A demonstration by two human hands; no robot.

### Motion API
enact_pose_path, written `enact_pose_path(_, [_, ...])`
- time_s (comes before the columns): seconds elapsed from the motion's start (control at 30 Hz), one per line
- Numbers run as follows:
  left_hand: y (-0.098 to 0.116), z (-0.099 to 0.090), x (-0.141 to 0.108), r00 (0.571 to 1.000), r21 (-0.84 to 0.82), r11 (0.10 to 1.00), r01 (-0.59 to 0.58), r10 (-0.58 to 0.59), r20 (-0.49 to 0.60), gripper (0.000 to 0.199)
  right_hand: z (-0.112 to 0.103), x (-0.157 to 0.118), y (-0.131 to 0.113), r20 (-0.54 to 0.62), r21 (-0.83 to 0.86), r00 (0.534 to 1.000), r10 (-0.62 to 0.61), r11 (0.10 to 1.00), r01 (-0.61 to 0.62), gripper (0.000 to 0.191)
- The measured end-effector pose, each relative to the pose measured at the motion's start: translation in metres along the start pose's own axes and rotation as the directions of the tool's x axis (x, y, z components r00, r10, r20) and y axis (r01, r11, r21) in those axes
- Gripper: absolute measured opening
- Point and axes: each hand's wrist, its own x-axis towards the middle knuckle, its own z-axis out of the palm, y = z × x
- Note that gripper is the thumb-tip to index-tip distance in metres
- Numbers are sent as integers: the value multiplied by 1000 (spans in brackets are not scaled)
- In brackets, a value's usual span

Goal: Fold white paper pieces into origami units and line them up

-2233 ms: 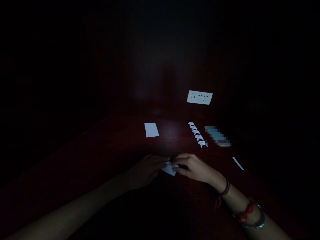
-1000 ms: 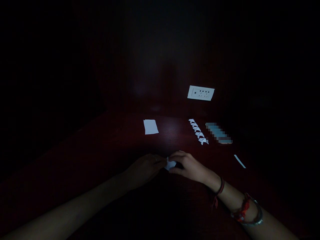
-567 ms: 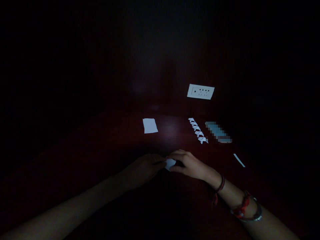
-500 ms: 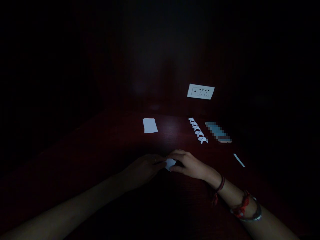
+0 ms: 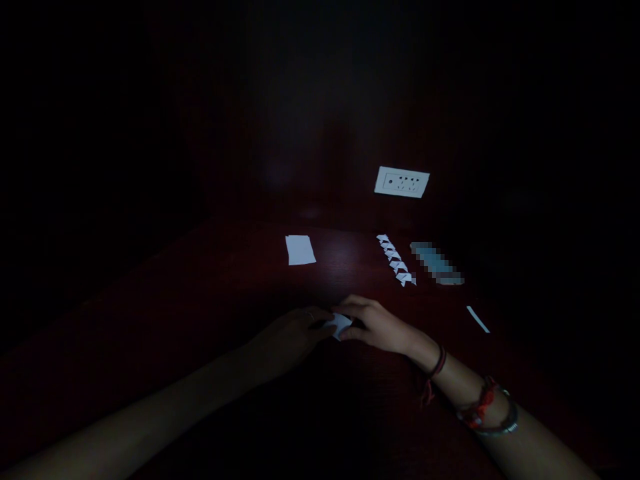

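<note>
A small piece of white paper [image 5: 342,325] is held between my two hands, low over the dark red table [image 5: 240,280]. My left hand [image 5: 295,333] grips its left side with thumb and fingers; a ring shows on one finger. On the other side, my right hand [image 5: 379,325] pinches the paper's right edge, fingers above and thumb below. Parts of the paper are hidden by the fingers. Beyond the hands lies a stack of white paper sheets [image 5: 301,250]. To its right runs a row of folded white paper pieces [image 5: 395,259].
A phone [image 5: 436,264], blurred out, lies right of the folded row. Nearer me at the right is a narrow white paper strip [image 5: 478,319]. A white socket panel [image 5: 402,182] is on the back wall. The surroundings are very dark.
Both hands stay on the paper, with slight shifts of the fingers. My right hand and wrist have moved a little up and left. The objects on the table stay in place.
</note>
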Motion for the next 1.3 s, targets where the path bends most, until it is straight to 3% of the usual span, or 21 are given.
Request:
enact_pose_path(0.1, [-2,3,0,1000,-13,1000,24,-24,-7,37,-1,0,0,15,-6,1000,-6,1000,6,36])
enact_pose_path(0.27, [-4,-1,-1,997,20,999,-42,40,70,44,-1,0,-1,50,-40,999,6,999,-4,28])
enact_pose_path(0.53, [-4,-5,-3,992,102,991,-91,81,102,48,-3,-1,-1,138,-77,988,65,996,-54,24])
enact_pose_path(0.9, [12,-41,-4,969,-10,999,-31,33,243,47,-2,0,2,123,-98,991,53,994,-41,34])
enact_pose_path(1.1, [12,-39,-4,976,6,1000,-22,20,217,47,-4,-1,0,90,-73,996,1,997,5,37])
enact_pose_path(1.3, [6,-33,-3,980,54,996,-71,59,189,44,-9,-1,-4,147,-161,989,-21,986,45,28])
